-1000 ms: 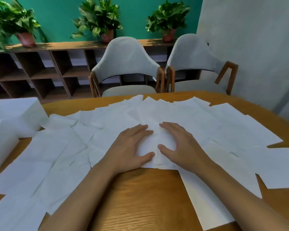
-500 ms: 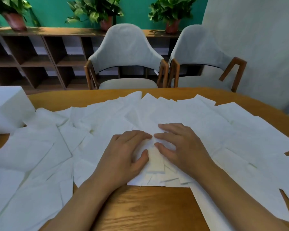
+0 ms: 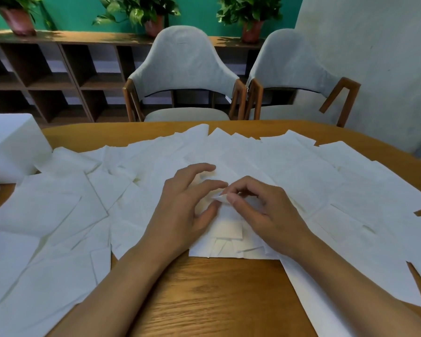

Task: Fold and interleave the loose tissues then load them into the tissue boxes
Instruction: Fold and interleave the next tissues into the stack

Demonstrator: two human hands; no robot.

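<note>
My right hand [image 3: 265, 215] pinches one corner of a thin white tissue [image 3: 220, 198], likely to start its fold. My left hand [image 3: 182, 210], fingers [image 3: 199, 167] loosely spread and gripping nothing, steadies the folded white stack [image 3: 229, 229] at six o'clock. A white tissue box [image 3: 10, 147] sits at ten o'clock.

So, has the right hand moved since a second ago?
Yes: the right hand lay flat on the folded stack; now its fingers have curled up off it, pinching a tissue corner.

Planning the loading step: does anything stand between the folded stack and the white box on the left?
Only loose tissues lying flat on the table between the stack and the box; nothing upright shows there. The right hand pinches a tissue atop the stack.
</note>
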